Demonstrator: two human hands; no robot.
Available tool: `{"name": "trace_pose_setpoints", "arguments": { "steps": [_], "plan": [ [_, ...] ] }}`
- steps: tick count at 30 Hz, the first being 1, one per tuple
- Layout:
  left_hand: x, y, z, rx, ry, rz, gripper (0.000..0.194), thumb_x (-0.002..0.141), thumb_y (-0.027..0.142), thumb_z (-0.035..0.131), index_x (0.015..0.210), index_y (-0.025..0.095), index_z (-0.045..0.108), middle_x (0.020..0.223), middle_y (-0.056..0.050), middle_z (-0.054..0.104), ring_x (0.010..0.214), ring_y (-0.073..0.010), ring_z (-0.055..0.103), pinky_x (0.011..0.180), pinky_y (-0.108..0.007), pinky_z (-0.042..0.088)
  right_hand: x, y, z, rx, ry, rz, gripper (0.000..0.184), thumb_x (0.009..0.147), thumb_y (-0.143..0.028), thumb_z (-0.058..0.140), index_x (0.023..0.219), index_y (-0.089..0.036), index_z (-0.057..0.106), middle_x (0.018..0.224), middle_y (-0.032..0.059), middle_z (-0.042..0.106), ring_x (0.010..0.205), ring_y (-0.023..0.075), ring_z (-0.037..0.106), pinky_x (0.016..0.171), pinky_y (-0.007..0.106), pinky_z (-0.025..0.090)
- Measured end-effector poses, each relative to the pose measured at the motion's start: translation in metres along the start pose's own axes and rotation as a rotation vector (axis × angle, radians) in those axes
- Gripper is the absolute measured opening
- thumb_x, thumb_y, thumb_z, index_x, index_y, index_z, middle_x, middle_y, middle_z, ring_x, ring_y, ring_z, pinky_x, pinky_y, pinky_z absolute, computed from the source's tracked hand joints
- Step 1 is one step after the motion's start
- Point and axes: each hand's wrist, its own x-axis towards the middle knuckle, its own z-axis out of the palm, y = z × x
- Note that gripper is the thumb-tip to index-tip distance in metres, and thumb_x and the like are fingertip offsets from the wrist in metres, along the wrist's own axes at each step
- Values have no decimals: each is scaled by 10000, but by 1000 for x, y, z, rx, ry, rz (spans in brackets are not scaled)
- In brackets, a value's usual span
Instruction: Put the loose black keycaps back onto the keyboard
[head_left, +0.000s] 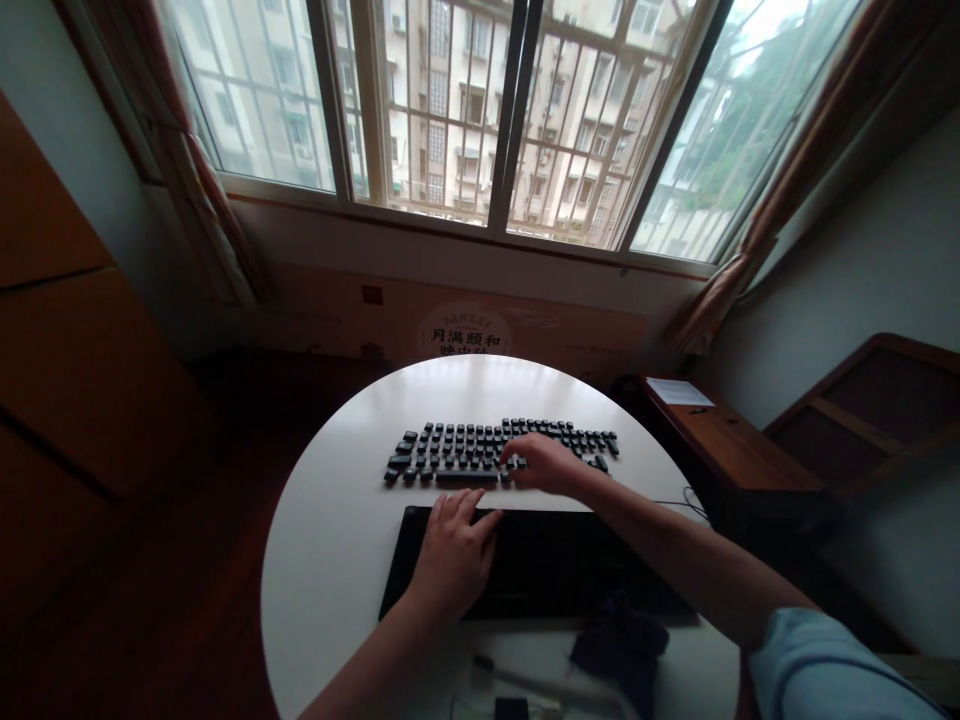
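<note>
Loose black plastic keycaps (450,450), small and blocky, stand in keyboard-style rows near the middle of a glossy, round white desk (322,560). Just on the near side of them lies a long, black, rectangular slab (570,575), prob. a keyboard body; it's too dark to make out surface detail.

The person's bare left hand (456,555) rests palm down on the slab's left part, fingers loosely spread, gripping nothing visible. The bare right hand (546,465) reaches across into the rows, index finger and thumb curved down among the caps; whether they pinch one is hidden at this size. Nearer the person, by the slab's front edge, is a crumpled dark purple cloth (626,650), blurred.

Step looks like picking out a single cap. For a clean pick, best pinch it by opposite sides w/ the fingertips, lift straight up, & keep the other fingers high, b/c neighbours stand close and could get knocked out of order. Left hand seems well placed to steady the slab; light pressure is prob. enough. Right forearm should clear the nearby caps too, esp. those on the right.
</note>
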Motion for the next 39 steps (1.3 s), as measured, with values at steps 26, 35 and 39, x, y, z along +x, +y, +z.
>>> {"name": "trace_pose_setpoints", "arguments": {
  "steps": [26,35,39],
  "plan": [
    [-6,-2,4,32,47,10,272,890,289,626,1140,326,724,1442,-96,562,1327,-332,498,1086,-593,385,112,75,13,-48,-4,269,168,735,-133,718,852,-236,782,940,29,778,924,215,701,784,256,506],
    [-1,-2,1,23,90,-9,229,883,197,606,1058,260,740,1337,-117,623,1233,-328,548,1046,-550,428,21,23,-7,209,122,121,154,771,-158,716,910,-208,674,863,-19,750,788,128,703,699,198,505],
    [2,-5,-6,-32,84,-44,200,882,175,577,1019,227,714,1218,-101,670,1134,-304,584,994,-514,456,-40,-5,10,443,108,22,129,756,-126,691,846,-205,645,811,-23,736,723,129,692,660,207,499]
  ]
}}
